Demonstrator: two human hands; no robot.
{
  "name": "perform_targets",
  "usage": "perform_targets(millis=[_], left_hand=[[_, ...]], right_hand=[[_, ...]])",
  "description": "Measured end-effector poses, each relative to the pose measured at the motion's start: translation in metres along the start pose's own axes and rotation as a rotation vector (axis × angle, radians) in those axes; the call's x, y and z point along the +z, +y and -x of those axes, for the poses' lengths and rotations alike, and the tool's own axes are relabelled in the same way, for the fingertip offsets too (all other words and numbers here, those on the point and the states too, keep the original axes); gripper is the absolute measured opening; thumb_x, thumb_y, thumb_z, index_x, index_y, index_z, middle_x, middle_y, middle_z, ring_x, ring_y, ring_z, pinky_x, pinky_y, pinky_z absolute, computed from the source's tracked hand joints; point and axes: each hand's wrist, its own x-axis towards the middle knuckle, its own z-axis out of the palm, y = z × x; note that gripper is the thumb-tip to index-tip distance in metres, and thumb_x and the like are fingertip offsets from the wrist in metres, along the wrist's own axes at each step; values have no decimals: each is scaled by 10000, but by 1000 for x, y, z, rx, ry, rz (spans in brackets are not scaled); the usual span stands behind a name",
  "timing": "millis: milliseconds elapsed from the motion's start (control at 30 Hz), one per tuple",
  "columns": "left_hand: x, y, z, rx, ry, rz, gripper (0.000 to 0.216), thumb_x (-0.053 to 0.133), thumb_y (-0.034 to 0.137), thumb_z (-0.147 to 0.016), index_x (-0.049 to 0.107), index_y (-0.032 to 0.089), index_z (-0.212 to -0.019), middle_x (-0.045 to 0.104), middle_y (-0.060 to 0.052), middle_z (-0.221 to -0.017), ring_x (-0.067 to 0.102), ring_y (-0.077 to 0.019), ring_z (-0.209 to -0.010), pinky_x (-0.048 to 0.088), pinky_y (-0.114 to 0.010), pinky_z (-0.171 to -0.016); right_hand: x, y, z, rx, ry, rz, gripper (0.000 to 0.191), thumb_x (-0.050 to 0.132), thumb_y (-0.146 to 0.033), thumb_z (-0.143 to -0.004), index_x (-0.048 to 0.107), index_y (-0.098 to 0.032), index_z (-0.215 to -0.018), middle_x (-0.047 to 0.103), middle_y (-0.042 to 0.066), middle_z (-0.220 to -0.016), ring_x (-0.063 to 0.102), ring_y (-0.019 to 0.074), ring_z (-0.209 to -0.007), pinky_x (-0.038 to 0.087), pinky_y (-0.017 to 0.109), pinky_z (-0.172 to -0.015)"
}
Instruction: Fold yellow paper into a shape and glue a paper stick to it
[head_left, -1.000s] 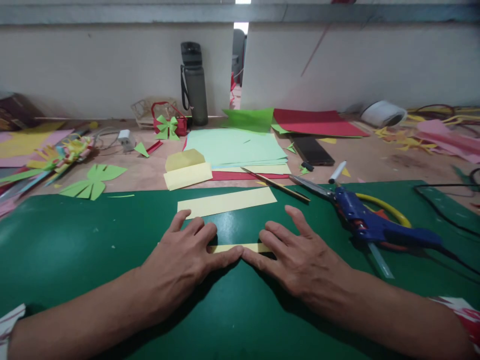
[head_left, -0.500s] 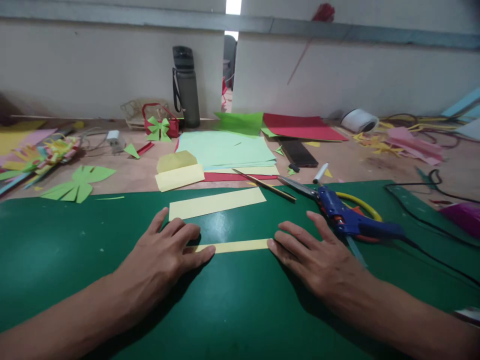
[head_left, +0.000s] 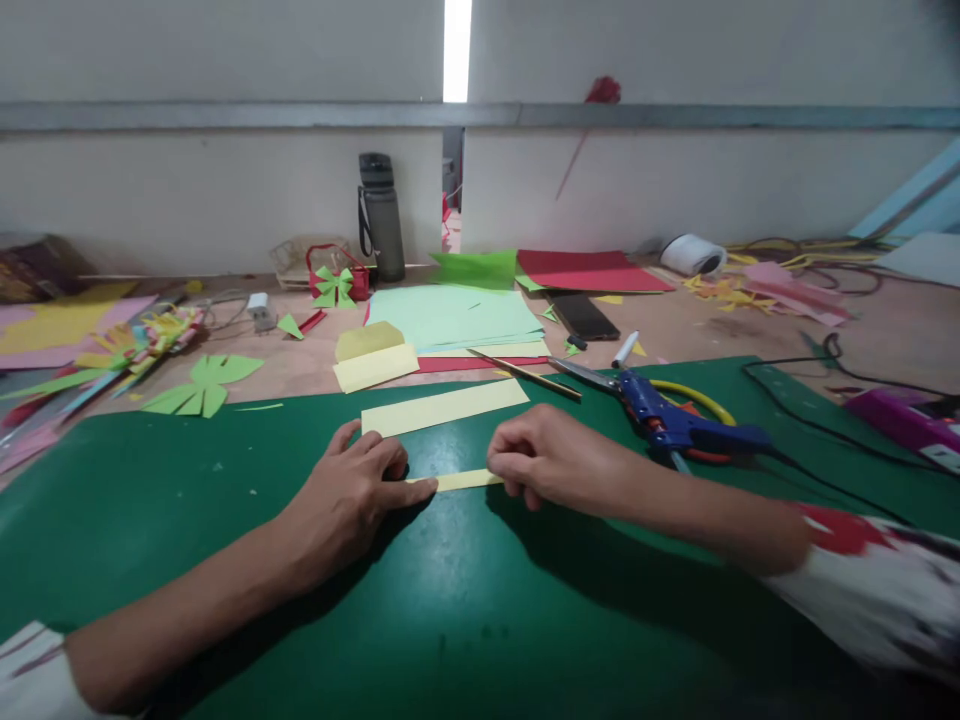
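At the upper left edge of the frame sits a dark brown box (head_left: 36, 268), its contents hidden. Further right, above centre-left, a small red basket (head_left: 360, 284) with a handle bears a green paper bow (head_left: 334, 288); its inside cannot be seen. Left of centre, the left hand (head_left: 367, 490) holds down a narrow yellow strip (head_left: 466, 481), thumb along it, fingers bent. In the upper middle stands a capped grey bottle (head_left: 385, 235), upright, contents not discernible. The strip lies mid-frame on the green mat (head_left: 442, 600): pale, straight, slim, both ends covered. Right of centre, the right hand (head_left: 536, 460) is curled in against the strip; whether it pinches the paper, I cannot tell.
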Motion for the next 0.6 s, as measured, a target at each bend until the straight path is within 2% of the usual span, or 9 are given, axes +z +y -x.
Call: perform_targets(millis=[33, 133, 233, 367, 600], left_hand=[[0, 0, 0, 4, 3, 3, 338, 402, 169, -920, 617, 375, -1079, 471, -3, -774, 416, -145, -708, 233, -517, -898], [1, -2, 1, 16, 5, 18, 320, 428, 173, -910, 628, 367, -1068, 470, 2, -763, 410, -138, -695, 221, -534, -906], [3, -4, 1, 20, 17, 26, 320, 442, 181, -906, 622, 382, -1078, 462, 8, -759, 400, -131, -690, 221, -528, -908], [6, -6, 2, 34, 40, 41, 325, 446, 193, -908, 606, 397, -1105, 458, 12, -758, 389, -130, -690, 228, -507, -903], [8, -8, 4, 23, 45, 67, 368, 446, 157, -903, 610, 425, -1096, 447, 12, -755, 391, -137, -694, 239, -461, -873]], right_hand=[[1, -5, -10, 100, -97, -32, 174, 441, -222, -802, 551, -174, -677, 630, -8, -651, 573, 81, -504, 394, 171, -457], [6, -12, -33, 201, -186, -7, 214, 526, -271, -726, 523, -162, -542, 579, -6, -505, 521, 87, -414, 379, 179, -399], [9, -12, -45, 228, -205, 54, 265, 587, -326, -669, 522, -162, -472, 533, -8, -423, 462, 90, -352, 359, 202, -363], [7, -12, -50, 227, -222, 117, 283, 636, -384, -626, 557, -162, -469, 541, -7, -422, 454, 97, -352, 333, 215, -360], [-1, -12, -38, 311, -230, 151, 259, 621, -327, -665, 546, -162, -479, 525, -23, -426, 415, 80, -356, 321, 215, -378]])
